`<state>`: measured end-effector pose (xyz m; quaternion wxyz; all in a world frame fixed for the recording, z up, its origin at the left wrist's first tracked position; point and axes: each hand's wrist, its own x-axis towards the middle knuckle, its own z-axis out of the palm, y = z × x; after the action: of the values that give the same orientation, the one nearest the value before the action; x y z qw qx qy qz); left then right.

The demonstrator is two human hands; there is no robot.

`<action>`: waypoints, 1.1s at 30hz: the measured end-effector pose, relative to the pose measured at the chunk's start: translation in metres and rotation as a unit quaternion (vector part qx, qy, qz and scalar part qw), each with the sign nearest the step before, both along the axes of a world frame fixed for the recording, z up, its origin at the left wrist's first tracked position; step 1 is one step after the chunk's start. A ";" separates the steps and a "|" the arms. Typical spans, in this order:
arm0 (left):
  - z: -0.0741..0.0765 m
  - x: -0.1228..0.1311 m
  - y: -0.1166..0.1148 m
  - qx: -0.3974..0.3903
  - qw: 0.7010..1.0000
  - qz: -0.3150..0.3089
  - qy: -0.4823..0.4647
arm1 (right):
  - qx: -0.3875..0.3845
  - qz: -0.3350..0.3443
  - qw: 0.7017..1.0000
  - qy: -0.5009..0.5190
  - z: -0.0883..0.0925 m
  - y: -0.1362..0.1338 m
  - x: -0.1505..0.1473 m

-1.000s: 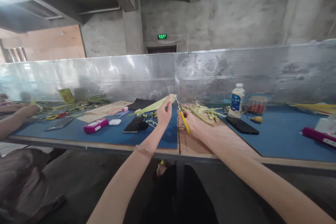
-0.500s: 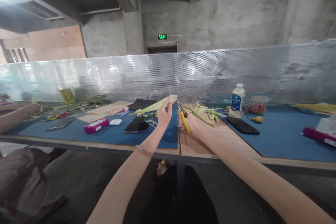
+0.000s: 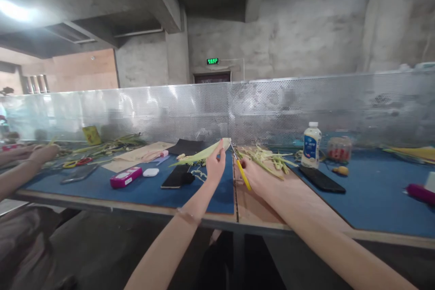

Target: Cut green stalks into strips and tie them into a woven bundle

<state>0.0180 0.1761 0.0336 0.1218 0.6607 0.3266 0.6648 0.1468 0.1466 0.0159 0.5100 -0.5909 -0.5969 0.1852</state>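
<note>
My left hand [image 3: 215, 166] is closed on a long pale green leaf strip [image 3: 203, 152], pinching it near its right end above the blue table mat [image 3: 142, 186]. My right hand [image 3: 255, 175] grips yellow-handled scissors [image 3: 242, 172], whose blades point up toward the tip of the leaf. The two hands are close together over the seam between the blue mat and a bare wooden board [image 3: 251, 199].
A pile of cut leaf scraps [image 3: 265, 156] lies behind my right hand. A white bottle [image 3: 311, 145], a black phone [image 3: 321, 179], another phone [image 3: 175, 176], a pink box [image 3: 125, 177] and a white earbud case [image 3: 151, 172] sit around. Another person's arm [image 3: 23, 167] reaches in from the left. A perforated metal screen [image 3: 272, 104] backs the table.
The camera has tilted up a little, so the table sits lower in view. Both hands keep their hold on the leaf and the scissors in much the same pose.
</note>
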 end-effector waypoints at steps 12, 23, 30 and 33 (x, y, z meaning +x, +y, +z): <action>-0.001 0.002 -0.002 0.002 1.000 -0.006 0.003 | -0.016 0.005 1.000 0.008 -0.009 0.015 0.003; -0.002 0.001 -0.002 0.012 1.000 -0.013 0.010 | -0.018 0.006 1.000 0.024 -0.007 0.008 -0.001; -0.004 0.001 -0.001 0.020 0.999 -0.031 0.000 | -0.014 -0.005 1.000 0.017 -0.010 0.014 -0.002; -0.004 0.001 -0.001 0.018 0.999 -0.033 -0.002 | 0.020 -0.008 1.000 0.020 -0.013 0.016 0.000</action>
<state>0.0186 0.1749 0.0298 0.1325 0.6723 0.2923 0.6671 0.1466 0.1624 0.0031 0.5352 -0.5817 -0.5851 0.1811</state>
